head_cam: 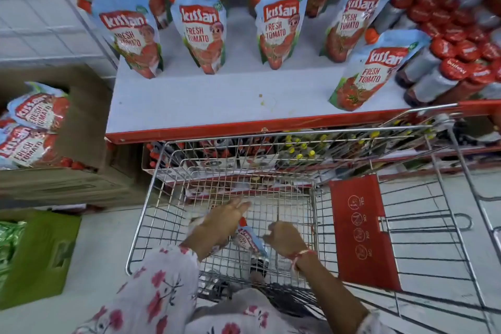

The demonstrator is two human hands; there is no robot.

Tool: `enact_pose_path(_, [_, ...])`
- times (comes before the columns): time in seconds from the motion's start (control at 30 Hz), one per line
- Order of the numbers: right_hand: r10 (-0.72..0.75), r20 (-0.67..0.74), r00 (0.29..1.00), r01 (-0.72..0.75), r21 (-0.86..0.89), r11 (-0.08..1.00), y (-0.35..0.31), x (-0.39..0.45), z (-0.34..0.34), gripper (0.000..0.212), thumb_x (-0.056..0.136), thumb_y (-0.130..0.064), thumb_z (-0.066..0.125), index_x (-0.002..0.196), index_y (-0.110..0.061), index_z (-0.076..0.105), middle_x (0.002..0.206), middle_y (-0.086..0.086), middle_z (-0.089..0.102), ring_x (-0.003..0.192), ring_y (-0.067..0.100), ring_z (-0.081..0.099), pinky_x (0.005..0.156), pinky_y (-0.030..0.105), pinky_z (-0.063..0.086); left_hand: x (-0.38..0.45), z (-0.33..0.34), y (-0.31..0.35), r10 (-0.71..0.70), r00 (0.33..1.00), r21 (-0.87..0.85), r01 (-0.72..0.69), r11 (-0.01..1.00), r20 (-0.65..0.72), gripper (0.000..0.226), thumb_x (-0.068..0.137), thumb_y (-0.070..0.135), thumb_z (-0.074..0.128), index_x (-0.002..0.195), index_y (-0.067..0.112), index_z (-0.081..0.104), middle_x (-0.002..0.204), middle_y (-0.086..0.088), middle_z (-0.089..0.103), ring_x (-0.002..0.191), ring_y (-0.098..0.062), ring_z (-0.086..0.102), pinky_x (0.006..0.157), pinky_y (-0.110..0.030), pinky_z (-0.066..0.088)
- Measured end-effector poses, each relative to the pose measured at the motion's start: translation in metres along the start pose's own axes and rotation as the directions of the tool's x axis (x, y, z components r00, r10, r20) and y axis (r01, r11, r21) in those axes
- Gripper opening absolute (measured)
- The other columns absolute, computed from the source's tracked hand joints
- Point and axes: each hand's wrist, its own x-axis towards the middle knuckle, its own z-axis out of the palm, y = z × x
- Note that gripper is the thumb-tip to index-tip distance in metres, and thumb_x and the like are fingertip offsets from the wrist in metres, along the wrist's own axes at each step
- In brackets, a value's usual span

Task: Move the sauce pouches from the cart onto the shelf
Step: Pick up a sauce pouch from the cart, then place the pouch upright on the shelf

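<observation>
Both my hands reach down into the wire cart (271, 144). A blue-and-red tomato sauce pouch (250, 241) with a red cap lies on the cart's bottom between them. My left hand (222, 221) rests on the pouch's left side with fingers stretched forward. My right hand (284, 237) is curled at the pouch's right edge; whether it grips the pouch is unclear. Several pouches of the same kind stand upright on the white shelf (217, 100), the nearest one (371, 73) at the front right.
A cardboard box (81, 122) at the left holds more pouches. A green box (46, 255) stands on the floor at the lower left. Red-capped bottles (455, 62) fill the shelf's right end. The cart's red child-seat flap (360, 230) is to the right of my hands.
</observation>
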Motion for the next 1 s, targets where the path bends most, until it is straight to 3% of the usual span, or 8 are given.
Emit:
enact_pose_path(0.13, [0.051, 0.216, 0.975, -0.051, -0.009, 0.999, 0.007, -0.002, 0.027, 0.036, 0.088, -0.032, 0.058, 0.095, 0.003, 0.063, 0.067, 0.005, 0.047, 0.055, 0.014, 0.043, 0.045, 0.017, 0.026, 0.011, 0.016, 0.004, 0.051, 0.988, 0.125, -0.069, 0.99, 0.143, 0.067, 0.079, -0.01, 0.054, 0.139, 0.011, 0.034, 0.15, -0.014, 0.031, 0.132, -0.033, 0.039, 0.105, -0.045, 0.043])
enact_pose_path(0.23, [0.058, 0.228, 0.972, -0.045, -0.062, 0.997, 0.012, 0.0, 0.041, 0.033, 0.092, -0.027, 0.054, 0.109, 0.0, 0.061, 0.094, 0.015, 0.065, 0.077, 0.024, 0.06, 0.063, 0.017, 0.045, 0.018, 0.025, 0.006, 0.054, 0.988, 0.147, -0.075, 0.986, 0.144, 0.055, 0.078, -0.013, 0.049, 0.129, 0.007, 0.047, 0.135, -0.013, 0.047, 0.119, -0.032, 0.052, 0.096, -0.043, 0.05])
enact_pose_path(0.33, [0.063, 0.177, 0.982, -0.049, -0.083, 0.995, 0.013, -0.002, 0.046, 0.027, 0.094, -0.016, 0.049, 0.112, -0.001, 0.061, 0.106, 0.018, 0.067, 0.076, 0.021, 0.054, 0.07, 0.022, 0.045, 0.021, 0.028, 0.01, 0.019, 0.988, 0.192, -0.048, 0.98, 0.151, 0.041, 0.082, -0.01, 0.05, 0.12, 0.002, 0.055, 0.125, -0.015, 0.055, 0.113, -0.032, 0.057, 0.093, -0.039, 0.05])
enact_pose_path(0.47, [-0.014, 0.043, 0.999, 0.016, -0.051, 0.999, 0.016, -0.008, 0.03, 0.022, 0.094, -0.008, 0.047, 0.102, -0.003, 0.066, 0.084, 0.011, 0.061, 0.071, 0.018, 0.053, 0.061, 0.013, 0.043, 0.014, 0.025, 0.003, -0.034, 0.991, 0.123, 0.017, 0.992, 0.132, 0.037, 0.083, 0.0, 0.055, 0.12, 0.004, 0.054, 0.124, -0.012, 0.055, 0.109, -0.029, 0.058, 0.091, -0.035, 0.051])
enact_pose_path(0.7, [-0.215, -0.181, 0.96, 0.24, 0.129, 0.962, -0.002, -0.027, -0.032, 0.019, 0.093, -0.017, 0.055, 0.104, -0.015, 0.07, 0.075, -0.008, 0.066, 0.045, -0.005, 0.047, 0.049, 0.005, 0.04, -0.022, 0.009, -0.012, -0.093, 0.98, -0.289, 0.038, 0.957, -0.178, 0.029, 0.088, 0.015, 0.057, 0.117, 0.021, 0.056, 0.122, 0.006, 0.056, 0.101, -0.015, 0.063, 0.085, -0.022, 0.055])
enact_pose_path(0.8, [-0.239, -0.286, 0.928, 0.3, 0.191, 0.935, -0.014, -0.037, -0.061, 0.017, 0.09, -0.015, 0.059, 0.102, -0.013, 0.071, 0.075, -0.015, 0.064, 0.058, -0.013, 0.056, 0.051, 0.005, 0.041, -0.034, -0.016, -0.007, -0.133, 0.955, -0.489, -0.014, 0.872, -0.264, 0.032, 0.089, 0.031, 0.053, 0.118, 0.02, 0.057, 0.124, 0.006, 0.058, 0.099, -0.013, 0.064, 0.081, -0.016, 0.052])
enact_pose_path(0.93, [-0.241, -0.434, 0.868, 0.367, 0.234, 0.9, -0.032, -0.049, -0.101, 0.016, 0.088, -0.016, 0.062, 0.1, -0.017, 0.072, 0.09, 0.0, 0.076, 0.077, 0.011, 0.068, 0.067, 0.026, 0.055, -0.05, -0.063, 0.004, -0.17, 0.88, -0.585, -0.141, 0.798, -0.443, 0.028, 0.089, 0.031, 0.055, 0.114, 0.019, 0.06, 0.109, 0.01, 0.062, 0.074, 0.0, 0.059, 0.062, -0.006, 0.047])
enact_pose_path(1.0, [-0.25, -0.502, 0.828, 0.413, 0.246, 0.877, -0.045, -0.057, -0.124, 0.015, 0.088, -0.014, 0.063, 0.099, -0.016, 0.072, 0.089, -0.005, 0.074, 0.079, 0.01, 0.068, 0.068, 0.018, 0.055, -0.056, -0.085, 0.009, -0.181, 0.842, -0.635, -0.225, 0.739, -0.508, 0.025, 0.088, 0.036, 0.056, 0.109, 0.023, 0.061, 0.101, 0.004, 0.07, 0.078, -0.005, 0.065, 0.062, -0.018, 0.056])
